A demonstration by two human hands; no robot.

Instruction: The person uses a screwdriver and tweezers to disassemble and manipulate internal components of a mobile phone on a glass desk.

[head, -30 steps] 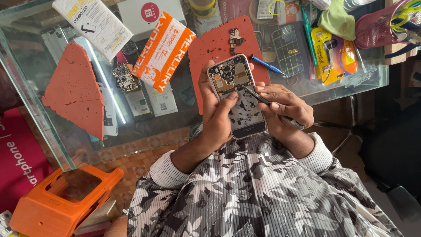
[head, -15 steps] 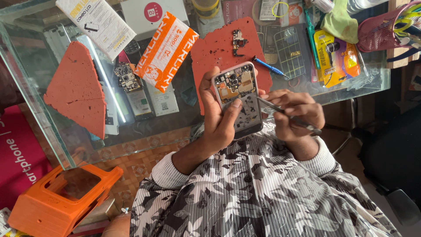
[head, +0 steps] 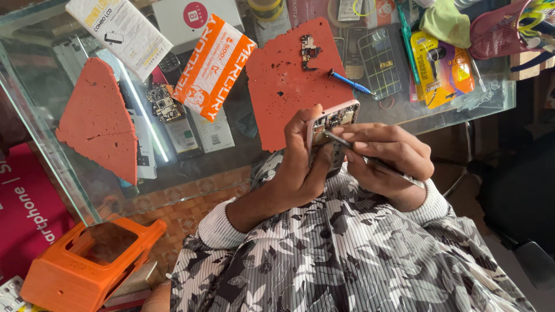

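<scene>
Hidden: I see the phone [head: 330,124] mostly covered, lower half lost.
Left hand [head: 300,167]: gripping phone from below.
Right hand [head: 387,156]: pinching tweezers [head: 370,162], probably.

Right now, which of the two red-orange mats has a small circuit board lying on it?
The squarish mat beside the hands, with the circuit board near its top edge. The triangular mat at the left is bare.

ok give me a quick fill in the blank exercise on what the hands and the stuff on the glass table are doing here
1. The left hand grips an opened ____ with its inner parts showing.
2. The right hand holds a thin metal tool whose tip rests on the phone near its ____ end.
3. The blue screwdriver lies partly on the square ____ mat.
4. The triangular mat lies on the ____ table.

Missing words: phone; top; red; glass
</scene>
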